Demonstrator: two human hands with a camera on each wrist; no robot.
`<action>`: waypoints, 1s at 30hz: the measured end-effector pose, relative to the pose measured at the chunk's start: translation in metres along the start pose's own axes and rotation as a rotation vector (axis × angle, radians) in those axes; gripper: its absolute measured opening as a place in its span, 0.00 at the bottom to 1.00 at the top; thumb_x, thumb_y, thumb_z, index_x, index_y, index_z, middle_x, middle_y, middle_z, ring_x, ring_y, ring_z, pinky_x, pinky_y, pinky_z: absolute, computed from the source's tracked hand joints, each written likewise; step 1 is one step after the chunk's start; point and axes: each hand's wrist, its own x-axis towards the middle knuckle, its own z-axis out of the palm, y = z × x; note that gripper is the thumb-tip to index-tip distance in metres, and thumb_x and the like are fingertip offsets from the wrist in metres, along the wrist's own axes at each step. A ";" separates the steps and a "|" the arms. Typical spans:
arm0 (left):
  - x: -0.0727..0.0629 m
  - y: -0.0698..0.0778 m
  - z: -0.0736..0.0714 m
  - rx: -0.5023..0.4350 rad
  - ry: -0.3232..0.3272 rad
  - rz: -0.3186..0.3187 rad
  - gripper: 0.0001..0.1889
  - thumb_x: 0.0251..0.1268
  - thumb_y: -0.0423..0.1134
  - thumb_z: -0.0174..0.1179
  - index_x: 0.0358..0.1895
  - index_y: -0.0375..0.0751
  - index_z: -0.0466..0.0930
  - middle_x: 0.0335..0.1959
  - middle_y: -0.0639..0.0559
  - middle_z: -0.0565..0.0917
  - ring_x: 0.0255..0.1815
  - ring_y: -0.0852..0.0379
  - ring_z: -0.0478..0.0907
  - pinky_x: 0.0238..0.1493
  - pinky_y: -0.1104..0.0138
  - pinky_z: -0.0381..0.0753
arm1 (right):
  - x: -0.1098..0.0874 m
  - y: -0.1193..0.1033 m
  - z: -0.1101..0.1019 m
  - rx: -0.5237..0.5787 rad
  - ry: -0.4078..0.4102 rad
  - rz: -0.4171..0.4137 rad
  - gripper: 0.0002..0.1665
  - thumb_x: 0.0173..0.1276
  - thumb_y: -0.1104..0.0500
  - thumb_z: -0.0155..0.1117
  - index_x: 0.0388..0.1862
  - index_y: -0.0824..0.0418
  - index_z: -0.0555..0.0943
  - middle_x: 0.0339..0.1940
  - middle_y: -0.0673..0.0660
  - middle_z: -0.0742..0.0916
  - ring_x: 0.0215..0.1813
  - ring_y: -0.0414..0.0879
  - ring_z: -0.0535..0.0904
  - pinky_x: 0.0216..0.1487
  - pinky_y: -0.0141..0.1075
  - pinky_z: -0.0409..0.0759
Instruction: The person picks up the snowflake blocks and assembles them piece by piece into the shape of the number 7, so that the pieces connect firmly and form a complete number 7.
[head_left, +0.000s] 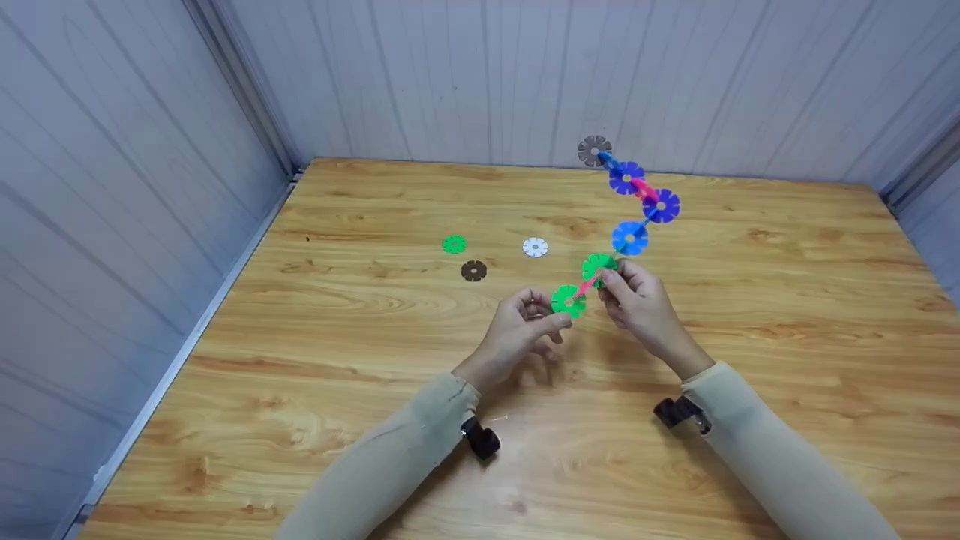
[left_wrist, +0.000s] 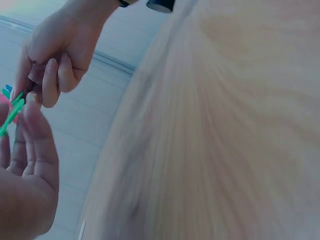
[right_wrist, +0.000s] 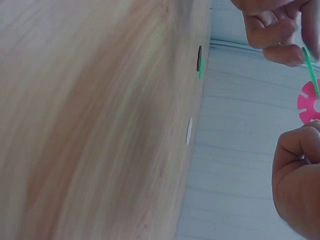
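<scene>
Both hands hold up a zigzag chain of notched plastic discs slotted together crosswise. My left hand (head_left: 517, 330) pinches the green disc (head_left: 568, 301) at the chain's near end between thumb and fingers. A pink disc (right_wrist: 306, 103), seen edge-on from the head, joins it to a second green disc (head_left: 598, 268). My right hand (head_left: 637, 304) grips the chain at that second green disc, its fingertips partly hiding it. Beyond it the chain runs up and away through a light blue disc (head_left: 629, 238), purple discs (head_left: 661, 206) and another pink disc (head_left: 643, 189) to a grey-brown disc (head_left: 594, 152).
Loose on the wooden table (head_left: 360, 435) lie a green disc (head_left: 454, 244), a dark brown disc (head_left: 473, 271) and a white disc (head_left: 535, 247), left of the chain. Pale panel walls (head_left: 450, 90) border the table at the back and sides.
</scene>
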 end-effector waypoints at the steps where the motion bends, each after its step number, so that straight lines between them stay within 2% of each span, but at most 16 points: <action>1: -0.001 0.002 -0.004 0.010 -0.018 -0.007 0.08 0.64 0.29 0.62 0.41 0.35 0.72 0.32 0.47 0.83 0.24 0.56 0.78 0.20 0.68 0.79 | 0.000 -0.001 0.000 0.000 0.002 0.010 0.14 0.81 0.63 0.47 0.35 0.72 0.70 0.22 0.56 0.74 0.14 0.37 0.58 0.14 0.27 0.54; 3: -0.001 0.006 -0.013 0.053 -0.032 -0.007 0.08 0.63 0.27 0.60 0.43 0.32 0.73 0.33 0.46 0.81 0.24 0.55 0.77 0.20 0.68 0.79 | 0.000 -0.002 0.000 0.003 0.005 0.028 0.14 0.81 0.63 0.46 0.35 0.70 0.70 0.23 0.56 0.74 0.14 0.37 0.58 0.15 0.27 0.53; 5: 0.003 0.010 -0.025 0.123 -0.008 0.002 0.09 0.62 0.25 0.57 0.45 0.29 0.73 0.33 0.45 0.81 0.25 0.54 0.77 0.20 0.69 0.78 | 0.000 -0.003 0.000 0.004 0.010 0.035 0.14 0.81 0.63 0.46 0.34 0.70 0.70 0.24 0.57 0.74 0.14 0.37 0.57 0.15 0.27 0.53; 7: 0.010 0.017 -0.039 0.233 0.050 -0.010 0.10 0.61 0.24 0.55 0.46 0.27 0.74 0.33 0.45 0.81 0.25 0.54 0.77 0.19 0.68 0.77 | 0.000 -0.005 0.000 0.006 0.014 0.038 0.14 0.81 0.63 0.46 0.34 0.71 0.69 0.23 0.56 0.74 0.14 0.37 0.57 0.15 0.27 0.53; 12: 0.034 0.032 -0.077 0.535 0.187 -0.101 0.09 0.62 0.27 0.57 0.46 0.32 0.76 0.33 0.46 0.79 0.23 0.54 0.76 0.19 0.67 0.76 | 0.000 -0.007 0.004 -0.018 0.020 0.037 0.15 0.82 0.62 0.45 0.34 0.71 0.69 0.23 0.56 0.73 0.15 0.37 0.56 0.15 0.28 0.53; 15: 0.043 0.040 -0.098 0.683 0.237 -0.091 0.12 0.65 0.30 0.58 0.51 0.32 0.75 0.36 0.46 0.78 0.23 0.56 0.76 0.22 0.67 0.76 | 0.000 -0.009 0.008 -0.037 0.020 0.036 0.15 0.82 0.62 0.45 0.34 0.71 0.69 0.22 0.55 0.73 0.15 0.37 0.57 0.15 0.28 0.53; 20: 0.053 0.045 -0.116 0.894 0.278 -0.091 0.19 0.71 0.38 0.58 0.60 0.35 0.70 0.45 0.45 0.83 0.27 0.55 0.79 0.28 0.65 0.76 | 0.001 -0.007 0.007 -0.040 0.025 0.040 0.14 0.81 0.63 0.45 0.34 0.70 0.70 0.23 0.56 0.74 0.15 0.36 0.57 0.15 0.27 0.54; 24: 0.058 0.047 -0.121 1.013 0.295 -0.129 0.22 0.70 0.44 0.61 0.61 0.36 0.72 0.51 0.45 0.82 0.36 0.53 0.82 0.36 0.62 0.79 | 0.000 -0.008 0.007 -0.057 0.040 0.047 0.14 0.81 0.63 0.45 0.34 0.69 0.71 0.23 0.56 0.74 0.14 0.37 0.58 0.16 0.27 0.55; 26: 0.060 0.047 -0.121 1.068 0.314 -0.141 0.16 0.68 0.44 0.63 0.52 0.38 0.76 0.45 0.49 0.82 0.35 0.56 0.79 0.34 0.64 0.76 | 0.000 -0.008 0.007 -0.065 0.040 0.051 0.14 0.81 0.63 0.46 0.34 0.69 0.71 0.22 0.55 0.74 0.14 0.37 0.57 0.16 0.28 0.55; 28: 0.062 0.047 -0.119 1.108 0.333 -0.148 0.11 0.65 0.43 0.64 0.34 0.41 0.74 0.31 0.53 0.76 0.26 0.59 0.69 0.28 0.67 0.67 | 0.000 -0.009 0.006 -0.063 0.044 0.059 0.14 0.81 0.62 0.48 0.34 0.70 0.71 0.21 0.54 0.73 0.15 0.37 0.57 0.16 0.28 0.55; 30: 0.063 0.047 -0.117 1.136 0.345 -0.151 0.19 0.63 0.42 0.66 0.23 0.44 0.64 0.25 0.55 0.65 0.23 0.59 0.58 0.25 0.66 0.57 | 0.000 -0.009 0.006 -0.052 0.052 0.066 0.15 0.81 0.62 0.48 0.33 0.70 0.71 0.22 0.54 0.74 0.15 0.37 0.56 0.17 0.28 0.54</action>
